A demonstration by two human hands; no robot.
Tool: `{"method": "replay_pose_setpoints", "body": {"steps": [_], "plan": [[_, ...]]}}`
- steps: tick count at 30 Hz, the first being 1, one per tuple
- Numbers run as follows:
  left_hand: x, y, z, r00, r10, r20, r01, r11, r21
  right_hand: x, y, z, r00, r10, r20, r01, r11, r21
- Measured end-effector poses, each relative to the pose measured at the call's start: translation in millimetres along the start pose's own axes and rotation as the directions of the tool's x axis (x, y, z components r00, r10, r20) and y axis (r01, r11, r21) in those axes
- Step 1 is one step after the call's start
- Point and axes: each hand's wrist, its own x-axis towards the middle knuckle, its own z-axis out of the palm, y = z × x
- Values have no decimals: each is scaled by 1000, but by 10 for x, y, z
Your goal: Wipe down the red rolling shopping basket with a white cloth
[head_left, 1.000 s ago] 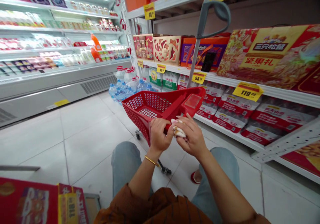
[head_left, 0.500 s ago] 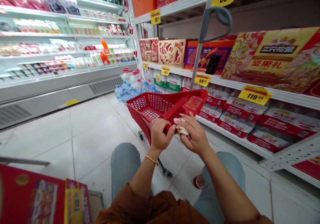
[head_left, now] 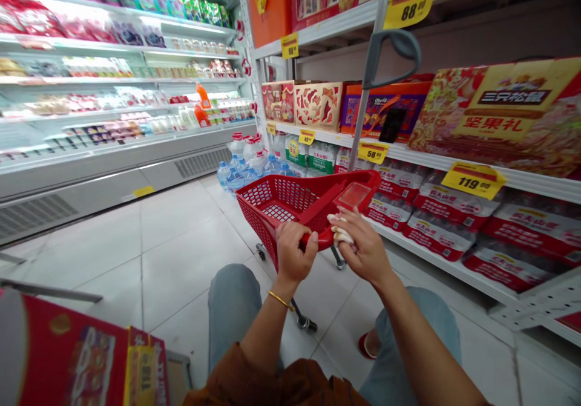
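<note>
While the red cart handle [head_left: 325, 237] is wrapped by the left grip [head_left: 295, 252] | scrunched-up white cloth [head_left: 341, 233] is pinched in the right grip [head_left: 367, 250], kinda 3 o'clock of the left | handle's laid roughly 9-to-3

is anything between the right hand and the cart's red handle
Yes, the white cloth: it is bunched in the right hand, up against the red handle. Nothing else visible stands between them; the left hand grips the handle farther left, out of the way.
</note>
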Motion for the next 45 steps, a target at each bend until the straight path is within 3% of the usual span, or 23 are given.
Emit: {"method": "replay_pose_setpoints", "body": {"steps": [5, 9, 14, 22, 31, 36, 45], "plan": [[-29, 149, -68, 1000, -26, 14, 25, 997, 78, 19, -269, 102, 997, -53, 53, 54, 998, -12], [-46, 217, -85, 999, -39, 9, 39, 999, 13, 19, -338, 188, 997, -73, 24, 74, 996, -43], [-43, 185, -58, 999, -18, 38, 19, 1000, -15, 45, -235, 163, 994, -104, 26, 106, 992, -66], [-39, 175, -10, 999, 21, -41, -19, 999, 43, 97, 19, 54, 992, -116, 43, 118, 992, -33], [-37, 157, -52, 997, 11, -77, -8, 999, 42, 166, 248, 14, 993, -52, 109, 49, 998, 30], [-53, 139, -57, 994, -16, -111, 22, 998, 53, 154, 137, 75, 998, -30, 61, 28, 999, 39], [-75, 182, -47, 989, -14, -150, 26, 996, 82, 53, -274, 182, 996, -89, 24, 89, 996, 0]]}}
